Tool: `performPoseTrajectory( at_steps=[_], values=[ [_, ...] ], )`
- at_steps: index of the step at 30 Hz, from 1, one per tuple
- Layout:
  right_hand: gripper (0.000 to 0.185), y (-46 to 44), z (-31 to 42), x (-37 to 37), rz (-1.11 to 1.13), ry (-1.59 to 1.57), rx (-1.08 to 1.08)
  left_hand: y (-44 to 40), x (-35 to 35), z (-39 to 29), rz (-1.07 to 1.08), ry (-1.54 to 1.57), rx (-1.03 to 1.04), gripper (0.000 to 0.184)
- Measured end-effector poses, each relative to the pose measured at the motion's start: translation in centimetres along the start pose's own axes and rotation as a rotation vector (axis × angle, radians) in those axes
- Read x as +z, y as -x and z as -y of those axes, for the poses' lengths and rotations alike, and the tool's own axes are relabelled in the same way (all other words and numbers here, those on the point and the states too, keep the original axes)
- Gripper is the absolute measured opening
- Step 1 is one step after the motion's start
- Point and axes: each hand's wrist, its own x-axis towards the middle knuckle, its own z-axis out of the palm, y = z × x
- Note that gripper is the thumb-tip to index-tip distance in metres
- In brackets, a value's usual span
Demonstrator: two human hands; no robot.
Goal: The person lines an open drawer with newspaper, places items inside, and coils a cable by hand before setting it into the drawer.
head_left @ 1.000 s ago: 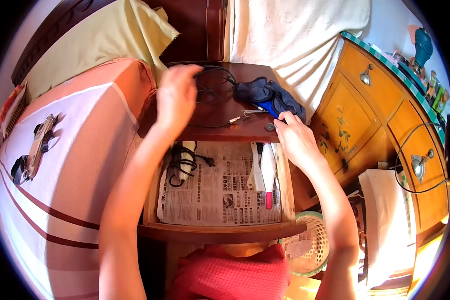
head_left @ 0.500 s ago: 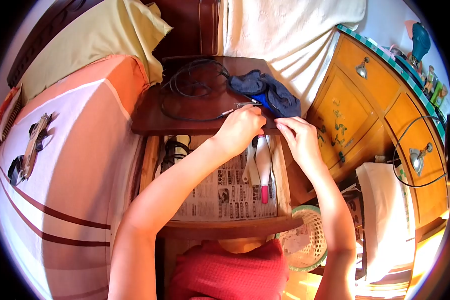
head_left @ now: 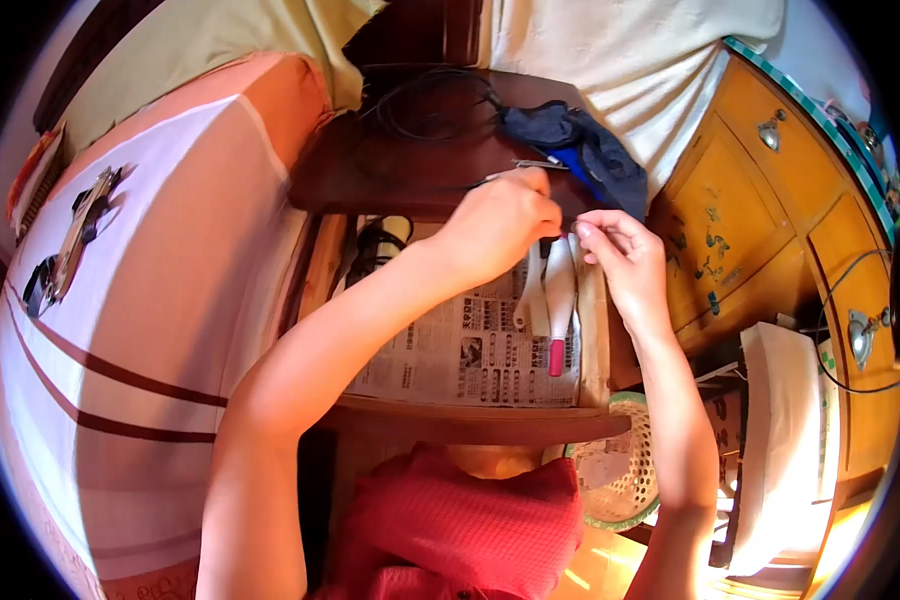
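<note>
My left hand (head_left: 502, 222) is closed above the back of an open drawer, fingers curled down; what it holds, if anything, is hidden. To its right, my right hand (head_left: 625, 262) has thumb and forefinger pinched together, with something small and dark at the tips that I cannot make out. Just beyond them on the dark wooden tabletop (head_left: 340, 160) lie a dark blue cloth item (head_left: 610, 165), a thin metal item (head_left: 542, 164) and a coiled black cable (head_left: 395, 125). Beneath my hands in the drawer are a white tube-like item with a red end (head_left: 560, 300) and a flat white handle (head_left: 532, 308).
Newspaper (head_left: 440, 350) lines the drawer, with black cord (head_left: 380, 245) at its left. A bed (head_left: 180, 300) with a strapped wooden item (head_left: 75, 240) stands left. A yellow cabinet (head_left: 740, 220) is on the right. Below sits a perforated basket (head_left: 635, 480).
The view has shifted, so the furniture appears higher and further right. Both hands have come back from the tabletop edge to over the drawer, and my right fingers have closed into a pinch.
</note>
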Motion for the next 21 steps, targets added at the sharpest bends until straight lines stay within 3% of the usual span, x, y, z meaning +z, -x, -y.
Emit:
performPoseTrajectory(
  at_steps=[2, 4, 6, 7, 8, 9, 11, 16, 18, 21],
  values=[
    [0.011, 0.4, -0.1, 0.6, 0.023, -0.039, 0.033, 2.5, -3.4, -0.2, 0.178, 0.118, -0.180, 0.008],
    [0.014, 1.0, -0.6, 1.7, 0.339, -0.006, 0.130, 5.6, -6.1, 0.0, 0.347, 0.246, -0.343, 0.011],
    [0.015, 1.3, -1.7, 4.3, 0.641, 0.042, 0.306, 8.4, -7.3, 0.1, 0.360, 0.221, -0.431, 0.006],
    [0.017, 1.6, -2.5, 5.9, 0.738, 0.000, 0.384, 9.6, -7.6, 0.4, 0.487, 0.214, -0.594, 0.004],
    [0.018, 1.8, -2.7, 7.4, 0.802, 0.080, 0.426, 10.5, -7.7, 0.6, 0.612, 0.205, -0.758, 0.004],
    [0.015, 2.0, -3.5, 8.8, 0.870, 0.202, 0.390, 11.0, -7.5, 0.7, 0.610, 0.202, -0.765, 0.004],
    [0.018, 2.3, -2.9, 11.0, 0.950, 0.379, 0.442, 11.8, -7.2, 0.8, 0.812, 0.090, -0.908, 0.007],
    [0.022, 3.1, -5.4, 14.8, 1.047, 0.350, 0.462, 13.1, -6.0, 1.8, 0.945, -0.005, -0.927, 0.006],
    [0.016, 3.5, -6.0, 15.4, 1.046, 0.568, 0.072, 13.4, -5.6, 2.0, 0.966, -0.030, -0.929, 0.006],
    [0.019, 3.9, -3.5, 14.0, 1.016, 0.680, 0.008, 13.7, -4.9, 1.6, 1.117, -0.309, -0.851, 0.022]
  ],
)
